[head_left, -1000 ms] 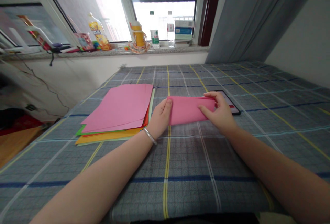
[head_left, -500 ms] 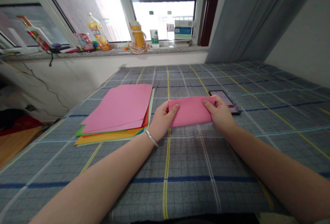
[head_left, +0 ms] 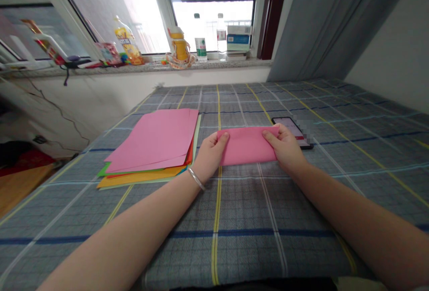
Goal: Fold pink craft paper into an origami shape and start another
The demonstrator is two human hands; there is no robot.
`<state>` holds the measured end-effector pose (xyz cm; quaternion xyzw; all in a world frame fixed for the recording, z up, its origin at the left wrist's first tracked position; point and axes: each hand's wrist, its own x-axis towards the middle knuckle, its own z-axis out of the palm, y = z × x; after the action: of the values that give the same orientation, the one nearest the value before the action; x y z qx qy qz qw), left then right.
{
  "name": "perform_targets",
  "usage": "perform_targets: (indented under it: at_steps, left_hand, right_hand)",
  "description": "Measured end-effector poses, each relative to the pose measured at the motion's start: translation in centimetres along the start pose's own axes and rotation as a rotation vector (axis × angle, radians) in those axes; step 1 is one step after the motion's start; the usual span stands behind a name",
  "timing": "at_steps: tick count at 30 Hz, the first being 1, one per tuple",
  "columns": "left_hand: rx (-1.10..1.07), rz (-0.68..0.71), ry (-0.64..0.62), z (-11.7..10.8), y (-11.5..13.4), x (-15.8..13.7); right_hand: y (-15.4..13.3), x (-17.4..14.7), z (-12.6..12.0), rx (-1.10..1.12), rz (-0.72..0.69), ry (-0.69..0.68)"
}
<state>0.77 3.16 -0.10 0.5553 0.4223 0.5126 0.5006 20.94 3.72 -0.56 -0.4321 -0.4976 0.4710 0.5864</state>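
A folded sheet of pink paper is held between both hands above the plaid cloth, its long side running left to right. My left hand, with a silver bangle at the wrist, pinches its left end, thumb on the near face. At the right end my right hand grips it the same way, thumb near the top edge. The fingers behind the paper are mostly hidden. To the left lies a stack of coloured paper, pink on top, with green, orange and red edges showing below.
A phone lies on the plaid cloth just beyond my right hand. Along the windowsill stand a yellow drink bottle, a yellow cup, clear bottles and stacked boxes. A grey curtain hangs at right.
My left thumb has shifted slightly left and up along the end of the pink paper. The paper's top edge looks a little flatter. The right hand has barely moved.
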Motion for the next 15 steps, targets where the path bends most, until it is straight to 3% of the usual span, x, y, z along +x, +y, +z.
perform_targets:
  at_steps: [7, 15]
  left_hand:
    - [-0.061, -0.038, -0.042, -0.05, -0.1, 0.16]
    - [0.127, 0.135, 0.011, -0.38, -0.81, 0.5]
  right_hand:
    - [-0.5, -0.03, -0.13, -0.192, -0.084, 0.036]
    - [-0.4, -0.23, -0.18, -0.419, -0.188, 0.038]
